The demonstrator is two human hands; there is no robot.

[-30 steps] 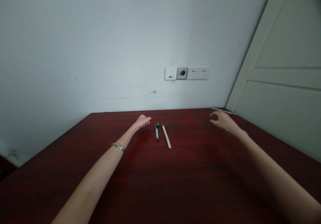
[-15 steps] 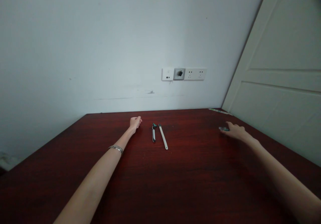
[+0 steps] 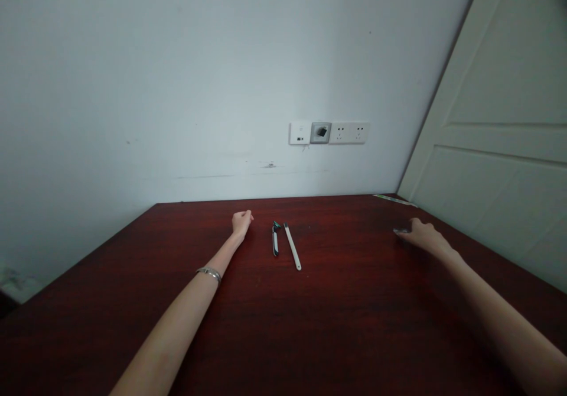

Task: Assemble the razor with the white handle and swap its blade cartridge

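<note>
My left hand [image 3: 242, 223] rests on the table as a loose fist, with nothing showing in it. Just right of it lies a razor [image 3: 275, 242] with a white and dark handle, its head toward the wall. Beside the razor is a slim white stick [image 3: 293, 248] with a dark far end and a small hole at its near end. Far to the right, my right hand [image 3: 424, 234] has its thumb and fingers closed on a small, flat, clear object [image 3: 400, 230]. The hand covers part of that object, so its kind is unclear.
The dark red wooden table [image 3: 283, 331] meets a white wall [image 3: 199, 77] at the back. Wall sockets [image 3: 349, 133] sit above it. A pale panelled door [image 3: 505, 130] borders the right side. A thin printed strip [image 3: 395, 200] lies in the back right corner.
The clear object beside my right hand now appears thinner and more covered by the fingers. My left hand stays closed in place. The whole view has shifted slightly.
</note>
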